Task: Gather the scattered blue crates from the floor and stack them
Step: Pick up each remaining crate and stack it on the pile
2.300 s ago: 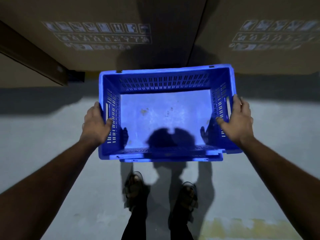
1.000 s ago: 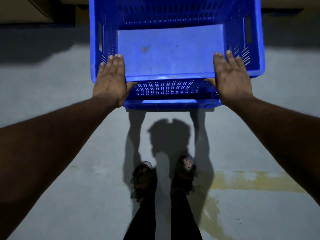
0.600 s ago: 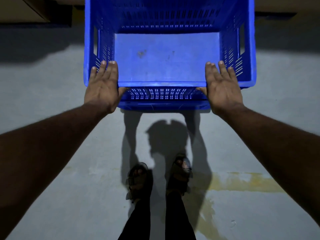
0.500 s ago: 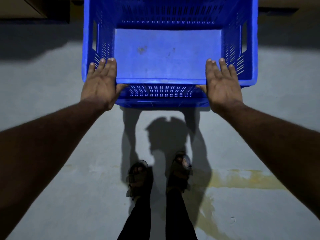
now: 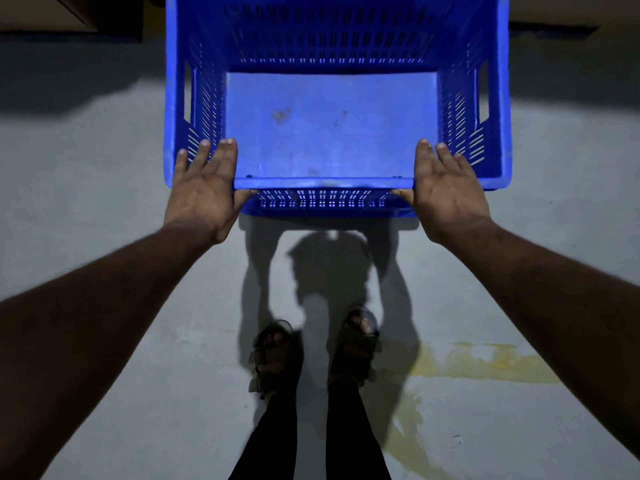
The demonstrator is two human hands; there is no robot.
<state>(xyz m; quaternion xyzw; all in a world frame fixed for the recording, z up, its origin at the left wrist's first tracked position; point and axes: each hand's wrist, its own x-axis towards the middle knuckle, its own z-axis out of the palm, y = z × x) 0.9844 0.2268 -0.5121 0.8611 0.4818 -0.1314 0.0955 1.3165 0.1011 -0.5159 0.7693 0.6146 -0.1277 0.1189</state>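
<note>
One blue crate (image 5: 329,133) with slotted walls and nothing inside fills the upper middle of the head view, in front of my feet, its far end cut off by the frame's top. My left hand (image 5: 202,188) lies on the near left corner of its rim, fingers flat on top and thumb tucked under the rim. My right hand (image 5: 446,192) mirrors it on the near right corner. Whether the crate rests on the grey floor or on another crate I cannot tell.
My sandalled feet (image 5: 277,351) stand just behind the crate on the concrete floor. A yellow stain (image 5: 485,365) marks the floor to the right. Brown cardboard boxes (image 5: 45,12) line the far edge, behind the crate.
Earlier I carried the crate by its two side walls. My hands now sit on the near rim corners, the crate is lower and farther out, and it has barely shifted in the last half second.
</note>
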